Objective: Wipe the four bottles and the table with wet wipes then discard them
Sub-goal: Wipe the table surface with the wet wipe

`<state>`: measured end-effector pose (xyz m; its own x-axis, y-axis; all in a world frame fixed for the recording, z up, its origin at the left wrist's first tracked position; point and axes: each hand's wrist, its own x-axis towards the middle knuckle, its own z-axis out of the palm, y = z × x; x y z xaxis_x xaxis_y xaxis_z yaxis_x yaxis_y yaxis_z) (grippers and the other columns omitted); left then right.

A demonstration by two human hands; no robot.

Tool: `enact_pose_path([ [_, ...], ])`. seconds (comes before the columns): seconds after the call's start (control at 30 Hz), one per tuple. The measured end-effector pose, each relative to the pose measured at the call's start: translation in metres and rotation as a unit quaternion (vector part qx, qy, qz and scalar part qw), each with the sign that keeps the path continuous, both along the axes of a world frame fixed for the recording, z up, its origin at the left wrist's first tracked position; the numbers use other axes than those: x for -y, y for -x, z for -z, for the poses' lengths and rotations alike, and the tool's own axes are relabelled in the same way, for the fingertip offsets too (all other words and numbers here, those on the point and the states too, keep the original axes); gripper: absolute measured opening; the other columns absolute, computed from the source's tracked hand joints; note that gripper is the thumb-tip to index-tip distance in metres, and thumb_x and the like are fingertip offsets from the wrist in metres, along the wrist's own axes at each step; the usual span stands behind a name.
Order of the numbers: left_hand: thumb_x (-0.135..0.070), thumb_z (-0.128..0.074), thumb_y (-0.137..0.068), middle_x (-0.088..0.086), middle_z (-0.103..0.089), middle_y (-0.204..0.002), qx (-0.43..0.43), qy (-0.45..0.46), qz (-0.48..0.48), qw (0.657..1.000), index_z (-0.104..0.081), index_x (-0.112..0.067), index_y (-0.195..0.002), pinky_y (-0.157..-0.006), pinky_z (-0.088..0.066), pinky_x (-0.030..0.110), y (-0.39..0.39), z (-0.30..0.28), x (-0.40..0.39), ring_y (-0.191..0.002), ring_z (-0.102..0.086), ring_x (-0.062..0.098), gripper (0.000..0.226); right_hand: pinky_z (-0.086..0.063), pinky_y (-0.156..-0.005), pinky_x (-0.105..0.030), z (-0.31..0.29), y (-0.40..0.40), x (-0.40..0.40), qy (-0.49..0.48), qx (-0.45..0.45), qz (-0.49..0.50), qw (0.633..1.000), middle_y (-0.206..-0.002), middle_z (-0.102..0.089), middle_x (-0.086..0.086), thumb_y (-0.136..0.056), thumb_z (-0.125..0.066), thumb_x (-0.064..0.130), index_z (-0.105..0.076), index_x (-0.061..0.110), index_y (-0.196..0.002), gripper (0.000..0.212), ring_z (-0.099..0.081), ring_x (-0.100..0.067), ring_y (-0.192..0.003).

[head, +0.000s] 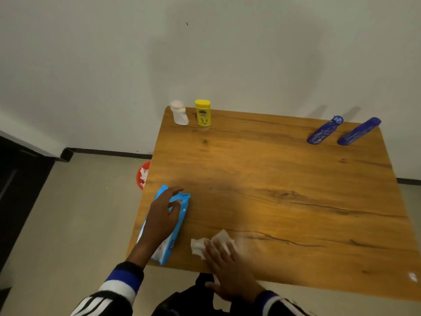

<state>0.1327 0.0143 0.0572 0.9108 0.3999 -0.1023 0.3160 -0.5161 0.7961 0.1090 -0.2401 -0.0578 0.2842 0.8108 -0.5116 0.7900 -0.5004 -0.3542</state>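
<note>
My right hand [230, 267] lies flat on a white wet wipe [200, 246], pressing it onto the wooden table [284, 190] near the front edge. My left hand [163, 215] rests on the blue wet wipe pack [180, 202] at the table's front left, fingers relaxed. A white bottle [180, 114] and a yellow bottle [203, 113] stand at the back left corner. Two dark blue bottles, one [324, 130] left of the other [358, 131], stand at the back right.
A red bin [142, 173] holding crumpled white wipes sits on the floor, partly hidden under the table's left edge. The wall runs right behind the table. A dark cabinet [20, 190] stands at the far left.
</note>
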Motion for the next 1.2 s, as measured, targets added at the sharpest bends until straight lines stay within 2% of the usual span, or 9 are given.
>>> enact_pose_path([
  [0.13,-0.006,-0.054,-0.098,-0.01,-0.063,-0.125,0.004,0.009,0.024,1.0,-0.061,-0.019,-0.127,-0.095,-0.048,0.016,0.002,0.008,-0.014,-0.117,-0.057,-0.003,0.033,-0.028,-0.113,-0.06,0.001,-0.074,-0.048,0.011,0.051,0.092,0.994,-0.163,-0.018,-0.009,-0.091,-0.04,0.066,-0.024,0.015,-0.156,0.084,-0.021,-0.033,-0.149],
  [0.27,-0.007,-0.054,-0.098,-0.012,-0.062,-0.123,0.003,0.019,0.041,0.999,-0.062,-0.016,-0.127,-0.091,-0.046,0.007,0.008,0.011,-0.015,-0.115,-0.054,-0.01,0.031,-0.007,-0.121,-0.056,-0.012,-0.124,-0.068,0.046,0.052,0.165,0.984,-0.166,0.01,-0.005,-0.096,-0.029,0.064,0.001,0.016,-0.158,0.084,0.008,-0.029,-0.152],
  [0.5,-0.006,-0.056,-0.098,-0.009,-0.064,-0.121,0.001,0.046,0.042,0.998,-0.062,-0.017,-0.126,-0.091,-0.045,0.011,0.006,0.017,-0.022,-0.112,-0.058,-0.003,0.031,-0.013,-0.115,-0.05,-0.008,0.03,0.006,0.001,0.019,0.147,0.989,-0.165,-0.007,-0.007,-0.094,-0.031,0.07,-0.024,0.014,-0.156,0.083,-0.019,-0.033,-0.15],
  [0.63,-0.006,-0.056,-0.097,-0.012,-0.063,-0.121,-0.01,0.068,0.064,0.996,-0.061,-0.021,-0.127,-0.092,-0.048,0.017,-0.009,0.018,-0.011,-0.11,-0.057,-0.008,0.034,-0.004,-0.123,-0.05,-0.009,0.024,0.077,0.036,0.017,0.443,0.896,-0.162,0.023,-0.005,-0.089,-0.008,0.076,0.015,0.02,-0.155,0.089,0.015,-0.028,-0.151],
  [0.77,-0.004,-0.057,-0.095,-0.021,-0.063,-0.114,-0.005,0.065,0.109,0.992,-0.06,-0.03,-0.124,-0.084,-0.051,0.025,-0.025,0.013,0.016,-0.093,-0.061,0.0,0.039,-0.015,-0.119,-0.055,-0.017,-0.005,0.124,0.07,0.033,0.612,0.787,-0.164,0.006,-0.018,-0.086,-0.013,0.079,0.001,0.004,-0.156,0.103,0.001,-0.038,-0.151],
  [0.9,-0.001,-0.056,-0.092,-0.012,-0.064,-0.121,0.007,0.053,0.141,0.989,-0.061,-0.03,-0.121,-0.091,-0.05,0.022,-0.037,0.012,0.049,-0.112,-0.057,-0.007,0.041,-0.003,-0.121,-0.048,-0.006,0.021,0.084,0.035,0.021,0.466,0.884,-0.161,0.018,-0.014,-0.09,-0.023,0.074,0.006,0.01,-0.156,0.096,0.01,-0.037,-0.15],
  [1.0,0.001,-0.058,-0.091,-0.012,-0.064,-0.121,0.013,0.034,0.142,0.989,-0.062,-0.03,-0.12,-0.091,-0.049,0.019,-0.043,0.012,0.079,-0.113,-0.056,-0.008,0.043,-0.021,-0.118,-0.049,0.002,0.045,0.072,-0.018,0.036,0.311,0.95,-0.163,-0.018,-0.014,-0.088,-0.035,0.074,-0.024,0.012,-0.155,0.092,-0.024,-0.036,-0.148],
  [1.1,0.003,-0.058,-0.092,-0.012,-0.063,-0.123,-0.001,0.025,0.151,0.988,-0.061,-0.03,-0.121,-0.09,-0.047,0.013,-0.044,0.009,0.109,-0.114,-0.054,-0.01,0.044,-0.021,-0.119,-0.052,0.003,0.009,0.118,-0.011,0.038,0.357,0.933,-0.164,-0.008,-0.013,-0.091,-0.038,0.062,-0.014,0.012,-0.157,0.087,-0.011,-0.034,-0.15],
  [1.2,-0.001,-0.058,-0.094,-0.013,-0.062,-0.125,-0.01,0.012,0.166,0.986,-0.061,-0.028,-0.125,-0.089,-0.043,0.005,-0.042,0.009,0.138,-0.116,-0.052,-0.012,0.041,-0.039,-0.11,-0.043,0.003,-0.037,0.176,-0.016,0.071,0.416,0.906,-0.157,-0.034,-0.014,-0.088,-0.057,0.044,-0.034,0.005,-0.15,0.077,-0.035,-0.031,-0.143],
])
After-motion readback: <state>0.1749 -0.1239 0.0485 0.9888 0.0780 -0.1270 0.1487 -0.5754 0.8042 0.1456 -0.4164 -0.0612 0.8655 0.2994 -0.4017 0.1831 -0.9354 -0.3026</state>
